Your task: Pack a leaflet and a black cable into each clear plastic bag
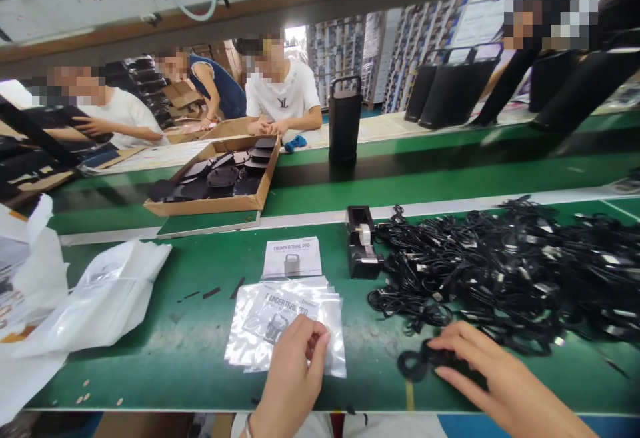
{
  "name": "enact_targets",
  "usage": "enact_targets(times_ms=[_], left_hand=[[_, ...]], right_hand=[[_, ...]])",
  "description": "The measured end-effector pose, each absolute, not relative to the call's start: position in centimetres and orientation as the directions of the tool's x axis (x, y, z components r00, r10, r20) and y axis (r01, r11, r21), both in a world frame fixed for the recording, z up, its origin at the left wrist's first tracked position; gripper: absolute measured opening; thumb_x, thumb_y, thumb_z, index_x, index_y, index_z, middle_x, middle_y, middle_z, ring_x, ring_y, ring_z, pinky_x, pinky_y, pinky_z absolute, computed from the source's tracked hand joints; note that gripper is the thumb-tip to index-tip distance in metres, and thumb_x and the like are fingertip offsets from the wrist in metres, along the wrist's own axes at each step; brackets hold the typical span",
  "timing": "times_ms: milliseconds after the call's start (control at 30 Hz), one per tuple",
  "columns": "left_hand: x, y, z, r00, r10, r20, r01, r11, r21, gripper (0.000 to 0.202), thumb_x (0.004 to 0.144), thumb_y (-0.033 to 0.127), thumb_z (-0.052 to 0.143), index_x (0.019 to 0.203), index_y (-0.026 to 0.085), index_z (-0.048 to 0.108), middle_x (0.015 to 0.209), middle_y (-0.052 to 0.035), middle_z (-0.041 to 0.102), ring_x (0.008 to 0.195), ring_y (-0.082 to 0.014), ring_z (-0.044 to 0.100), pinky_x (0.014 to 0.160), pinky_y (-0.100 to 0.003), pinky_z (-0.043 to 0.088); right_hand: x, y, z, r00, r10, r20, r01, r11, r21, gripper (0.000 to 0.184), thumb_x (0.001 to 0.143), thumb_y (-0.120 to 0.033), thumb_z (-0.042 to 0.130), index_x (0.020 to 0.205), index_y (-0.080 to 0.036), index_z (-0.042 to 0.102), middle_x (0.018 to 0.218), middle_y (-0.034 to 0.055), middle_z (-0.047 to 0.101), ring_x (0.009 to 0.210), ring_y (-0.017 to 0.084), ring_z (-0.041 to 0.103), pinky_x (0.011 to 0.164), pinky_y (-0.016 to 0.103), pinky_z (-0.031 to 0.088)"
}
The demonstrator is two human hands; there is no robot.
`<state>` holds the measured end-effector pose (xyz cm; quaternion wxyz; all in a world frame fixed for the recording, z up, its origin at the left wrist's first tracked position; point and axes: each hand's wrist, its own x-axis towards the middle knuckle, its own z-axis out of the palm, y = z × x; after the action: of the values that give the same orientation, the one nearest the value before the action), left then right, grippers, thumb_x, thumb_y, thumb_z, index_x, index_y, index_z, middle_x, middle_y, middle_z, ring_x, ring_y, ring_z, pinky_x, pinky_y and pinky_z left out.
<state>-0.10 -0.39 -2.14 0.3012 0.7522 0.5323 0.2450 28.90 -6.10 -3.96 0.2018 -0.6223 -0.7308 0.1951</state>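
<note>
My right hand (487,371) holds a bundled black cable (416,363) between thumb and fingers, just in front of a large heap of similar cables (465,265). My left hand (299,355) is curled closed over a stack of clear plastic bags (330,311) with printed leaflets inside; whatever its fingertips pinch is hidden. Behind the bags lies a pile of loose "Thunder Trail Pro" leaflets (280,258). A black tape dispenser (364,245) stands between the leaflets and the cable heap.
White packing sheets (110,291) lie at left. Beyond, a cardboard tray (210,208) holds black parts, and a black speaker (344,121) stands on a green belt (450,158). Several people work across it. A shelf beam (280,18) hangs overhead.
</note>
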Motion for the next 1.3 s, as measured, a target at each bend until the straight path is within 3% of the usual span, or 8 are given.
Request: enact_targets(times_ms=[233,367,600,833,1033,1100,1167,1300], left_hand=[[0.2,-0.5,-1.5,0.287,0.956,0.060,0.650,-0.240,0.721,0.016,0.089,0.017,0.043,0.075,0.020,0.052,0.072,-0.0004,0.056,0.065,-0.0150,0.053,0.060,-0.025,0.041],[0.4,-0.6,-1.7,0.262,0.963,0.055,0.627,-0.213,0.749,0.015,0.087,0.015,0.045,0.075,0.020,0.052,0.074,-0.0008,0.056,0.067,-0.0153,0.054,0.061,-0.025,0.041],[0.1,-0.6,-1.3,0.178,0.982,0.061,0.556,-0.151,0.817,0.016,0.089,0.016,0.043,0.077,0.019,0.052,0.079,-0.0024,0.054,0.071,-0.0157,0.053,0.065,-0.027,0.043],[0.5,-2.1,-1.0,0.220,0.955,0.199,0.492,-0.285,0.823,0.012,0.086,0.017,0.049,0.082,0.019,0.060,0.097,-0.0088,0.051,0.096,-0.0225,0.051,0.084,-0.038,0.044],[0.3,-1.6,0.2,0.113,0.948,0.297,0.438,-0.316,0.842,0.011,0.084,0.019,0.052,0.080,0.020,0.062,0.098,-0.0091,0.051,0.096,-0.0240,0.052,0.084,-0.040,0.044],[-0.3,-0.5,1.6,0.024,0.955,0.295,0.423,-0.277,0.863,0.011,0.085,0.021,0.052,0.078,0.020,0.061,0.099,-0.0084,0.050,0.100,-0.0239,0.051,0.087,-0.040,0.042],[-1.1,0.6,3.1,-0.061,0.956,0.288,0.375,-0.246,0.894,0.011,0.086,0.024,0.053,0.077,0.020,0.060,0.101,-0.0071,0.049,0.100,-0.0229,0.051,0.089,-0.039,0.040],[-3.2,2.6,5.4,-0.164,0.927,0.338,0.235,-0.296,0.926,0.018,0.089,0.034,0.052,0.079,0.020,0.057,0.102,-0.0056,0.051,0.101,-0.0212,0.051,0.091,-0.036,0.038]], right_hand=[[23.1,-5.0,-3.5,-0.028,0.991,0.134,0.723,0.112,-0.682,0.015,0.080,-0.036,0.054,0.080,-0.024,0.063,0.093,0.0071,0.064,0.076,0.020,0.065,0.064,0.027,0.052],[19.3,-4.5,-4.0,0.128,0.986,-0.106,0.449,-0.153,-0.881,0.025,0.083,-0.046,0.051,0.085,-0.023,0.061,0.061,-0.0006,0.062,0.052,0.016,0.059,0.045,0.023,0.047],[18.4,-3.6,-3.6,-0.086,0.994,0.070,0.662,0.109,-0.742,0.017,0.083,-0.038,0.054,0.081,-0.027,0.067,0.077,0.0011,0.067,0.060,0.016,0.064,0.057,0.024,0.050],[16.3,-2.2,-1.1,-0.106,0.980,-0.167,0.559,-0.080,-0.826,0.028,0.083,-0.039,0.046,0.085,-0.024,0.070,0.063,0.0010,0.065,0.057,0.017,0.062,0.052,0.024,0.047],[14.5,-1.0,1.1,-0.224,0.872,-0.435,0.397,-0.326,-0.858,0.055,0.087,-0.042,0.033,0.135,-0.017,0.046,0.053,-0.0036,0.060,0.037,0.015,0.052,0.045,0.027,0.044],[14.5,-0.1,3.5,-0.268,0.873,-0.409,0.456,-0.259,-0.852,0.054,0.090,-0.049,0.029,0.132,-0.021,0.050,0.060,-0.0013,0.065,0.043,0.016,0.056,0.055,0.029,0.048],[14.1,1.4,6.2,-0.370,0.899,-0.235,0.570,0.020,-0.821,0.036,0.086,-0.045,0.045,0.108,-0.025,0.066,0.078,0.0013,0.071,0.063,0.018,0.062,0.067,0.028,0.046],[12.2,5.1,11.1,-0.555,0.831,-0.041,0.701,0.440,-0.561,0.018,0.082,-0.032,0.058,0.067,-0.024,0.066,0.065,-0.0023,0.068,0.063,0.017,0.059,0.057,0.025,0.039]])
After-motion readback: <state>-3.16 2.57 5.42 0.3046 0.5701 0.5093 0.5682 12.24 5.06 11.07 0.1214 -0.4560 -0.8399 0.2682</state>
